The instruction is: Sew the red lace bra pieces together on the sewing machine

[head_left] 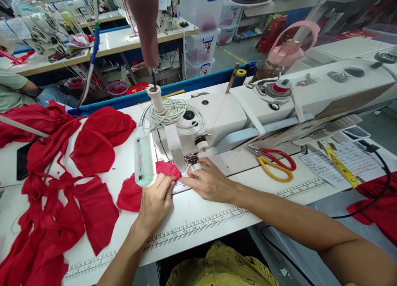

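A small piece of red fabric lies at the needle area of a white sewing machine. My left hand pinches its near edge, fingers pressed together. Close to the presser foot, my right hand has its fingers curled at the right end of that fabric; its fingertips are partly hidden by the machine head. Another red fabric piece rests just left of my left hand. Above that hand hangs a lit, clear greenish panel, which covers part of the cloth.
Scissors with red and yellow handles lie right of the machine. A yellow tape measure crosses written papers. Heaped red fabric covers the table's left side beside a dark phone. A pink-lidded bottle stands behind the machine.
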Tool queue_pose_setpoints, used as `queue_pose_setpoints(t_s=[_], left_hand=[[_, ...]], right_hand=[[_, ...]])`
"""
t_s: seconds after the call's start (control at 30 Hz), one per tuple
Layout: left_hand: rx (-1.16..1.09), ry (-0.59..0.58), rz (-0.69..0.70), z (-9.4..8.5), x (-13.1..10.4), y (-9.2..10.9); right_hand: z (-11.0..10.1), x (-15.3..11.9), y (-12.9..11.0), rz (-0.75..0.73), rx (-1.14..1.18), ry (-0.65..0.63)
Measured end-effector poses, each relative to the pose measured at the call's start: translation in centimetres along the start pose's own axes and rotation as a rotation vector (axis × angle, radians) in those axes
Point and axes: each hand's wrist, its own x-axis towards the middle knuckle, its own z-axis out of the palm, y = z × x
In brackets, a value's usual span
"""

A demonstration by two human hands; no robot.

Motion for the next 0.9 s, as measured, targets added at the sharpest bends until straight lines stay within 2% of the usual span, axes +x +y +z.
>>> queue_pose_setpoints(t_s=[0.1,0.37,0.63,0.9], left_hand=[[-0.002,-0.005,-0.012,0.0,0.0,-0.1],[0.113,-0.018,0.042,0.0,-0.3,0.2],[0.226,-0.031,0.092,0.2,-0.7,0.3],[0.207,-0.006,0.124,0.1,-0.6,0.4]], right_hand=[[0.2,0.4,0.2,-0.067,-0.07,-0.013],[-0.4,0.6,0.6,-0.135,-0.247,-0.054],[-0.6,0.0,0.2,-0.095,-0.209,-0.079],[-0.9,-0.3,0.0,-0.091,-0.139,-0.055]])
